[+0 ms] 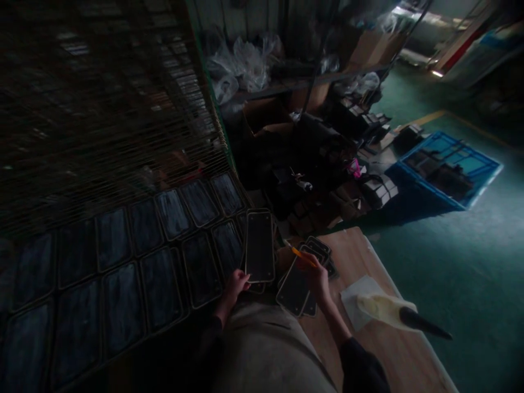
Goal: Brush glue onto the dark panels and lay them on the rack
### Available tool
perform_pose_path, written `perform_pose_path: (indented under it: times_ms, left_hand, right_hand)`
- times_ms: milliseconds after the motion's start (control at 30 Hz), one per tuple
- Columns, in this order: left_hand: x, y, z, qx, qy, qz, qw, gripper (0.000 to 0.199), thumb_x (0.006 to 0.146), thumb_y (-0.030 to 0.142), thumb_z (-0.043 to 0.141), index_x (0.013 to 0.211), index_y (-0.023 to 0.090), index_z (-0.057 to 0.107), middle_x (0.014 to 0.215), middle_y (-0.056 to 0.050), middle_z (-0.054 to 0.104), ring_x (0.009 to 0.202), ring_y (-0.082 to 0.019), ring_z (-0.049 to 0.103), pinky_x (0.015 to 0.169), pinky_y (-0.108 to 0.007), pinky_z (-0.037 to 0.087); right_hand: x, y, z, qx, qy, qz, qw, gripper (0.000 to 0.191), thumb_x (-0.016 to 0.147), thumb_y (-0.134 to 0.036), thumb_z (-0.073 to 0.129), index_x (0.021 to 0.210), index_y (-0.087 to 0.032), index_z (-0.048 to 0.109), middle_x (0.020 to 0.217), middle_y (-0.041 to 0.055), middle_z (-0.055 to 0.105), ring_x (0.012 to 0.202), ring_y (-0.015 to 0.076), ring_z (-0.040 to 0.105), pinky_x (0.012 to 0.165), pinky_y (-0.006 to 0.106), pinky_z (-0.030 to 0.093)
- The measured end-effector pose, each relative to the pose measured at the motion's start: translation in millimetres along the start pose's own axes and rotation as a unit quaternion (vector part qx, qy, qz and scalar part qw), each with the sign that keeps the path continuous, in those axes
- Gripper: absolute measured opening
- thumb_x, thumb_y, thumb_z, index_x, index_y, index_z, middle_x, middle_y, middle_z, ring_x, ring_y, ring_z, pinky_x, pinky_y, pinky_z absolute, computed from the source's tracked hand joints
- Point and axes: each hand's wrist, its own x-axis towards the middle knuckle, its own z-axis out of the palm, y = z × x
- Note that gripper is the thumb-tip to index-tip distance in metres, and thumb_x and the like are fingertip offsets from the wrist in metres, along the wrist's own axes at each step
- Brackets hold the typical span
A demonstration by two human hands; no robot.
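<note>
Fingers of the left hand (pixel 239 281) are clamped on the lower edge of a dark rectangular panel (pixel 259 245) with a light border, held beside the rows of similar panels (pixel 161 284). Fingers of the right hand (pixel 314 271) are closed around an orange-handled tool (pixel 303 255), its tip directed toward the held panel. Loose panels (pixel 292 289) lie overlapped beneath the right hand on the wooden worktop (pixel 360 349). A pale bottle (pixel 385 307) with a black nozzle lies on a white sheet (pixel 351 315).

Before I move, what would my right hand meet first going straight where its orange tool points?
Likely the dark panel in your left hand, though the depth between tool and panel is unclear.
</note>
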Motion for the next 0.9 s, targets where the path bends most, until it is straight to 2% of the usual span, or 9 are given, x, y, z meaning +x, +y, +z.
perform_pose_path:
  times_ms: [100, 200, 367, 500, 600, 667, 900]
  left_hand:
    - [2.4, -1.0, -5.3, -0.022, -0.023, 0.003, 0.999, 0.037, 0.063, 0.022, 0.085, 0.072, 0.016, 0.049, 0.057, 0.004, 0.059, 0.042, -0.01, 0.06, 0.041, -0.018, 0.048]
    - [5.4, -2.7, -9.4, -0.036, -0.038, 0.0, 0.999, 0.036, 0.061, 0.023, 0.085, 0.074, 0.015, 0.052, 0.058, 0.003, 0.06, 0.041, -0.01, 0.06, 0.04, -0.017, 0.047]
    - [9.1, -5.0, -13.9, -0.034, -0.051, 0.011, 0.998, 0.031, 0.065, 0.022, 0.082, 0.074, 0.015, 0.053, 0.059, 0.002, 0.061, 0.042, -0.01, 0.061, 0.041, -0.017, 0.047]
    - [10.8, -6.2, -15.6, -0.03, -0.056, 0.009, 0.998, 0.026, 0.07, 0.02, 0.078, 0.075, 0.016, 0.053, 0.058, 0.004, 0.06, 0.042, -0.009, 0.06, 0.041, -0.016, 0.046]
    - [12.3, -8.4, -15.7, -0.029, -0.054, 0.017, 0.998, 0.023, 0.072, 0.019, 0.075, 0.075, 0.016, 0.052, 0.057, 0.005, 0.059, 0.042, -0.009, 0.06, 0.041, -0.016, 0.046]
    - [13.2, -10.0, -15.4, -0.025, -0.051, 0.018, 0.998, 0.021, 0.073, 0.016, 0.073, 0.076, 0.016, 0.052, 0.058, 0.006, 0.059, 0.042, -0.009, 0.061, 0.041, -0.016, 0.046]
    - [10.5, -7.6, -18.9, -0.017, -0.058, 0.034, 0.998, 0.014, 0.076, 0.012, 0.068, 0.077, 0.015, 0.055, 0.06, 0.005, 0.06, 0.043, -0.009, 0.061, 0.041, -0.017, 0.047]
  right_hand:
    - [38.3, -27.2, 45.5, -0.151, -0.099, -0.114, 0.977, 0.026, 0.091, -0.031, 0.053, 0.11, -0.019, 0.066, 0.088, 0.0039, 0.07, 0.074, 0.0154, 0.065, 0.065, 0.022, 0.049]
    - [73.4, -37.3, 75.1, -0.224, -0.15, -0.187, 0.945, 0.028, 0.095, -0.026, 0.046, 0.116, -0.019, 0.063, 0.093, 0.0048, 0.068, 0.077, 0.0147, 0.064, 0.067, 0.021, 0.047]
    - [116.7, -36.8, 103.3, -0.312, -0.168, -0.214, 0.91, 0.029, 0.096, -0.024, 0.044, 0.117, -0.017, 0.062, 0.093, 0.0065, 0.066, 0.075, 0.0158, 0.062, 0.063, 0.021, 0.044]
    - [128.2, -31.9, 115.4, -0.337, -0.174, -0.207, 0.902, 0.028, 0.095, -0.023, 0.043, 0.114, -0.017, 0.063, 0.09, 0.0067, 0.065, 0.069, 0.0152, 0.059, 0.059, 0.021, 0.041]
    - [118.7, -28.4, 114.7, -0.346, -0.194, -0.19, 0.898, 0.03, 0.095, -0.021, 0.042, 0.117, -0.017, 0.061, 0.089, 0.0073, 0.065, 0.069, 0.0157, 0.059, 0.059, 0.022, 0.041]
    - [102.4, -26.5, 109.1, -0.355, -0.214, -0.176, 0.893, 0.03, 0.095, -0.021, 0.041, 0.118, -0.017, 0.06, 0.089, 0.0078, 0.065, 0.069, 0.0162, 0.059, 0.059, 0.022, 0.04]
    - [4.6, -16.1, 81.3, -0.345, -0.319, -0.11, 0.876, 0.027, 0.098, -0.024, 0.036, 0.107, -0.018, 0.061, 0.076, 0.0032, 0.063, 0.06, 0.0136, 0.056, 0.056, 0.021, 0.038]
